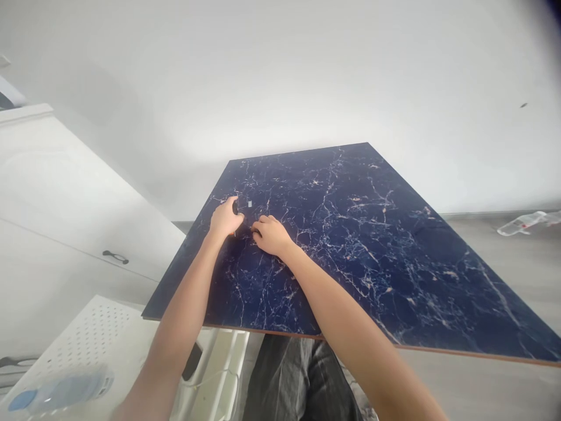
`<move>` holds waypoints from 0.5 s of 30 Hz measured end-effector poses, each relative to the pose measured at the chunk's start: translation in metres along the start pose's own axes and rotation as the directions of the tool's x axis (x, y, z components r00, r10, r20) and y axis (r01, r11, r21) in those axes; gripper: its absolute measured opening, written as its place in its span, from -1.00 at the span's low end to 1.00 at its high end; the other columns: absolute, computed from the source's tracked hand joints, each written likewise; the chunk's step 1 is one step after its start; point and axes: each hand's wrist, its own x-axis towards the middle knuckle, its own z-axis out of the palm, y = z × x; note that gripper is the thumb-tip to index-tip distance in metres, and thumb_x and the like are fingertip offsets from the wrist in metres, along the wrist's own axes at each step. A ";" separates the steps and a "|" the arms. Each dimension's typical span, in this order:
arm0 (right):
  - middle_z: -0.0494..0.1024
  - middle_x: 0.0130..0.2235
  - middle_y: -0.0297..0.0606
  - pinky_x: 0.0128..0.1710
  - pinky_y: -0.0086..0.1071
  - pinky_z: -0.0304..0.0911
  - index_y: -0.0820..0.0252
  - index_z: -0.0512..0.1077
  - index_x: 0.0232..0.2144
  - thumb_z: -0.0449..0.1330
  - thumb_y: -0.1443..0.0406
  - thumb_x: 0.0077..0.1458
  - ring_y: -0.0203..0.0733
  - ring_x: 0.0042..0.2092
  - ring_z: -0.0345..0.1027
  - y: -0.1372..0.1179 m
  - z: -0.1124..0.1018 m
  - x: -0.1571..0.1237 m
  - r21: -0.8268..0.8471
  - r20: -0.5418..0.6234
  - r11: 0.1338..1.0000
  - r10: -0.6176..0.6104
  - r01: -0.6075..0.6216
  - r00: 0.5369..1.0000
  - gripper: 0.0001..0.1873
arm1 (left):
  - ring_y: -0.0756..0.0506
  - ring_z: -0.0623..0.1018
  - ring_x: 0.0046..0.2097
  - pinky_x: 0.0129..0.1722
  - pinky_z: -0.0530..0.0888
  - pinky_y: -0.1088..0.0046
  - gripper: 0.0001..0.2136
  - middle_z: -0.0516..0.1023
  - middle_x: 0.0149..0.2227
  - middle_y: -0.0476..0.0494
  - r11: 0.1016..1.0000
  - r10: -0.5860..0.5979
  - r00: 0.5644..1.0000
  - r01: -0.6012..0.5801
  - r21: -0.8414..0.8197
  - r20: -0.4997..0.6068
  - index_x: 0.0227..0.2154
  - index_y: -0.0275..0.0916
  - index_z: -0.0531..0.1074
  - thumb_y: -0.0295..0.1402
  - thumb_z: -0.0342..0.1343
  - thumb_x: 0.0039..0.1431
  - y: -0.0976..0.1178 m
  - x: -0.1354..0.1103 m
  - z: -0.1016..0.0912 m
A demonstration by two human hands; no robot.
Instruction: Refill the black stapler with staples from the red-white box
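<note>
Above the left part of a dark blue marble-patterned tabletop (350, 234), my left hand (224, 220) is closed around a small black object (235, 207). Its thumb points right, and most of the object is hidden by the palm. A trace of orange shows under that hand. Just to the right, my right hand (270, 235) is curled with its fingertips pressed together, facing the left hand across a short gap. Whatever it pinches is too small and covered to name. A tiny white square (249, 204) lies on the tabletop beyond the gap between the hands.
A white cabinet (79, 193) with a dark handle (115, 256) stands at the left. Below it, a clear plastic bottle (65, 390) with a blue cap lies on a white perforated surface (87, 327). A clear plastic item (523, 223) lies on the floor at right. The white wall (284, 76) rises behind the table.
</note>
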 end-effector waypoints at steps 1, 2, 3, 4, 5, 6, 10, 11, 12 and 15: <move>0.51 -0.07 -0.12 0.09 -0.23 0.22 0.17 0.58 -0.09 0.10 0.32 0.29 -0.07 -0.06 0.32 0.000 0.000 0.000 0.000 0.000 1.000 -0.001 0.001 1.000 -0.73 | -0.33 0.57 0.12 0.10 0.47 0.20 -0.44 0.57 0.13 -0.22 1.000 0.013 0.999 -0.013 -0.021 -0.039 0.27 -0.11 0.31 -0.32 0.15 0.19 -0.001 0.000 0.000; 0.51 -0.06 -0.12 0.09 -0.23 0.22 0.17 0.57 -0.07 0.10 0.32 0.30 -0.07 -0.05 0.32 0.001 0.000 0.000 -0.003 -0.003 1.000 -0.004 0.004 1.000 -0.73 | -0.31 0.56 0.13 0.13 0.45 0.21 -0.46 0.57 0.13 -0.21 0.999 0.025 0.996 -0.028 -0.041 -0.082 0.26 -0.12 0.32 -0.33 0.14 0.20 -0.003 0.000 0.001; 0.51 -0.05 -0.12 0.09 -0.23 0.22 0.17 0.56 -0.05 0.09 0.32 0.31 -0.06 -0.03 0.32 0.001 0.001 0.001 -0.009 -0.009 1.000 -0.004 0.003 1.000 -0.72 | -0.30 0.55 0.14 0.15 0.44 0.22 -0.48 0.56 0.14 -0.20 0.998 0.033 0.992 -0.040 -0.058 -0.126 0.25 -0.12 0.33 -0.34 0.14 0.20 -0.004 0.000 0.002; 0.50 -0.04 -0.11 0.09 -0.23 0.23 0.18 0.55 -0.03 0.08 0.32 0.31 -0.05 -0.02 0.31 0.001 0.001 0.002 -0.020 -0.016 1.000 0.006 -0.007 1.000 -0.71 | -0.28 0.54 0.14 0.17 0.42 0.23 -0.50 0.55 0.15 -0.19 0.996 0.036 0.986 -0.048 -0.070 -0.163 0.23 -0.13 0.35 -0.35 0.13 0.21 -0.005 0.000 0.003; 0.50 -0.03 -0.09 0.08 -0.23 0.24 0.19 0.53 0.00 0.07 0.31 0.32 -0.03 0.01 0.31 0.000 0.002 0.005 -0.034 -0.026 0.999 0.024 -0.025 0.999 -0.70 | -0.27 0.53 0.15 0.19 0.41 0.24 -0.52 0.55 0.16 -0.18 0.996 0.034 0.981 -0.050 -0.080 -0.191 0.21 -0.13 0.36 -0.36 0.13 0.21 -0.005 -0.001 0.005; 0.49 -0.01 -0.08 0.06 -0.22 0.26 0.19 0.51 0.02 0.06 0.30 0.34 -0.01 0.02 0.31 -0.001 0.002 0.008 -0.051 -0.037 0.998 0.042 -0.044 0.998 -0.69 | -0.26 0.53 0.15 0.19 0.40 0.24 -0.54 0.54 0.16 -0.17 0.995 0.030 0.977 -0.049 -0.085 -0.210 0.20 -0.13 0.38 -0.36 0.13 0.21 -0.006 -0.001 0.006; 0.47 0.04 -0.03 0.07 -0.19 0.26 0.20 0.42 0.11 -0.04 0.22 0.42 0.02 0.06 0.32 -0.009 0.007 0.034 -0.104 -0.079 0.995 0.003 -0.011 0.997 -0.63 | -0.23 0.53 0.14 0.17 0.40 0.28 -0.65 0.55 0.14 -0.18 0.991 0.015 0.963 -0.050 -0.123 -0.271 0.13 -0.14 0.43 -0.30 0.03 0.33 -0.006 -0.002 0.009; 0.47 0.05 -0.02 0.08 -0.18 0.26 0.21 0.41 0.12 -0.06 0.23 0.42 0.02 0.06 0.32 -0.012 0.009 0.041 -0.117 -0.087 0.993 -0.013 0.002 0.996 -0.62 | -0.22 0.54 0.12 0.16 0.40 0.29 -0.67 0.56 0.12 -0.20 0.989 0.010 0.957 -0.052 -0.139 -0.289 0.11 -0.16 0.45 -0.28 -0.01 0.36 -0.008 -0.001 0.008; 0.48 0.06 -0.02 0.09 -0.17 0.25 0.21 0.41 0.12 -0.06 0.24 0.42 0.02 0.07 0.31 -0.013 0.010 0.049 -0.131 -0.094 0.991 -0.008 -0.005 0.996 -0.62 | -0.22 0.54 0.11 0.15 0.40 0.29 -0.67 0.57 0.10 -0.21 0.987 0.003 0.951 -0.053 -0.154 -0.308 0.09 -0.17 0.46 -0.26 -0.06 0.39 -0.011 -0.001 0.007; 0.49 0.09 0.04 0.12 -0.09 0.21 0.26 0.42 0.12 -0.03 0.33 0.35 0.09 0.10 0.28 -0.013 0.014 0.065 -0.160 -0.088 0.981 0.096 -0.109 0.991 -0.61 | -0.21 0.52 0.13 0.16 0.38 0.30 -0.62 0.57 0.10 -0.24 0.983 -0.043 0.956 -0.011 -0.184 -0.290 0.05 -0.20 0.48 -0.29 -0.21 0.43 -0.029 0.003 -0.001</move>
